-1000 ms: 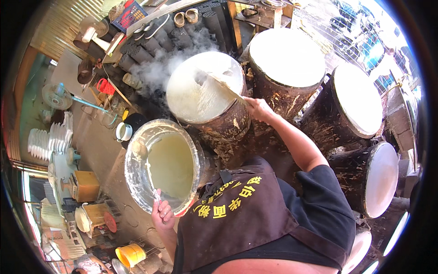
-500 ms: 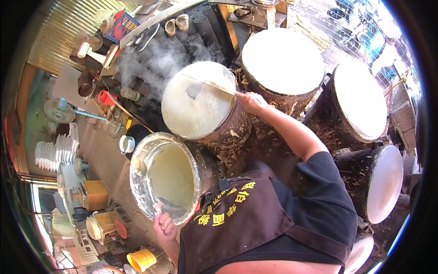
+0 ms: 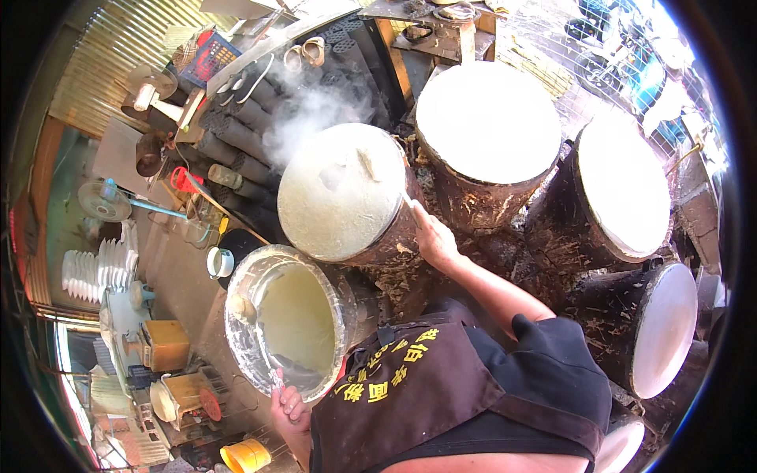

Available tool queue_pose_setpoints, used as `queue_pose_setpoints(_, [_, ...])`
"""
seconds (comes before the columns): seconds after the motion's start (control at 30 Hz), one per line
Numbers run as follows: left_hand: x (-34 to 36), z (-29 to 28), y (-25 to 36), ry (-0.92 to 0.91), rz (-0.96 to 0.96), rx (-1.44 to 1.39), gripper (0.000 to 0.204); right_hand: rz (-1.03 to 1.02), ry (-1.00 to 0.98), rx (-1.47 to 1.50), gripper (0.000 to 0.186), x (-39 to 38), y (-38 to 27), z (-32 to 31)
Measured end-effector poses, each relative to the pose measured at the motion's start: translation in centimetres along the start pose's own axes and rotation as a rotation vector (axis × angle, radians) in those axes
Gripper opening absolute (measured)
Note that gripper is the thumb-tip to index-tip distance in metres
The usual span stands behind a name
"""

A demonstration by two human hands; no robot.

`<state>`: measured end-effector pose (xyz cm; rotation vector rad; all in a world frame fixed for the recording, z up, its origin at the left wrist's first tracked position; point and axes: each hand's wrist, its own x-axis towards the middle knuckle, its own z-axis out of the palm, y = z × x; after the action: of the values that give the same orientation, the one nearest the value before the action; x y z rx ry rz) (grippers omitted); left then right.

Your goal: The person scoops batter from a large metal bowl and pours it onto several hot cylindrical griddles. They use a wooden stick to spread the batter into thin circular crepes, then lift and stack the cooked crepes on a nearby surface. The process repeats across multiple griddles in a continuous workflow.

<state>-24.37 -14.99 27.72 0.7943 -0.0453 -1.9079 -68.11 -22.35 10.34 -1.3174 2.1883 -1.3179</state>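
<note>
At the left, a wide tub with a pale-crusted rim holds cloudy, yellowish-white liquid. My left hand is closed at its near rim, around the handle end of what looks like a ladle lying along the inner wall. Ahead stands a dark, crusted drum with a round, whitish top, steam rising from its far side. A small pale lump shows on that top. My right hand is at the drum's right edge, fingers closed on a thin pale stick, seen mostly end-on.
More drums with white tops curve round to my right. Dark cylindrical blocks are stacked behind the steaming drum. A white pot, a fan and a yellow bucket stand at the left.
My right hand has come nearer to me, down the drum's edge. The thin stick no longer stretches across the pale top. Steam has thinned at the left; my left hand stays at the tub.
</note>
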Motion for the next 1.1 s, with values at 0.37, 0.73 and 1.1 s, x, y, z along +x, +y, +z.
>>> queue_pose_setpoints(0.37, [1.7, -0.1, 0.5, -0.058, -0.095, -0.046, 0.045, 0.237, -0.205, 0.035, 0.064, 5.4, -2.9, 1.1])
queue_pose_setpoints(0.73, [0.8, -1.1, -0.2, -0.04, -0.068, -0.052, 0.044, 0.045, -0.284, -0.189, 0.063, 9.9, -2.4, 3.6])
queue_pose_setpoints(1.1, [-0.6, 0.3, -1.9, -0.064, 0.011, 0.086, 0.046, -0.158, -0.571, -0.254, 0.064, 11.3, -2.8, -0.2])
